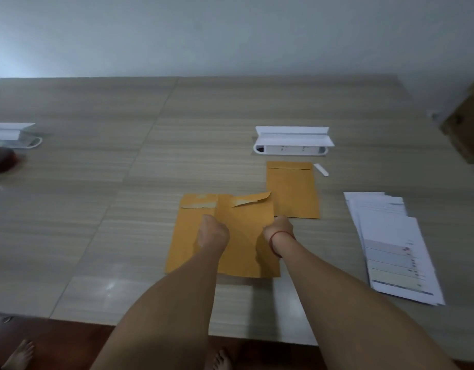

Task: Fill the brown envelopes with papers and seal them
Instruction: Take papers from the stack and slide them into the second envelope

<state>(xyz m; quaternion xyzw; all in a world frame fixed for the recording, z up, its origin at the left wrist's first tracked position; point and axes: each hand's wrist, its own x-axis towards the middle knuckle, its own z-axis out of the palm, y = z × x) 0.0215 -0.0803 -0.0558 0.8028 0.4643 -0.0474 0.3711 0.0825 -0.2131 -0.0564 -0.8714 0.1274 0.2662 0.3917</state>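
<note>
Brown envelopes lie at the middle of the wood-grain table (123,156): the top envelope (246,236) sits partly over a second envelope (182,236) to its left, both with their long axes running away from the person and their flaps at the far end. The top one's flap (253,199) is lifted and unsealed, with a pale strip showing under it. A third envelope (293,190) lies flat just beyond and to the right, its flap folded down; I cannot tell whether it is sealed. The left hand (214,233) is curled knuckles-up on the top envelope's left part, and the right hand (280,228), with a red cord at the wrist, is curled at its right edge; whether either pinches the paper is hidden, so both look closed on it rather than clearly gripping. The open flap lies straight ahead of both hands, a little nearer the right one. The stack of printed papers (393,249) sits well apart to the right, so the right hand is likely the one to fetch a sheet. A white peeled strip (321,170) and a white holder (293,142) lie further back.
</note>
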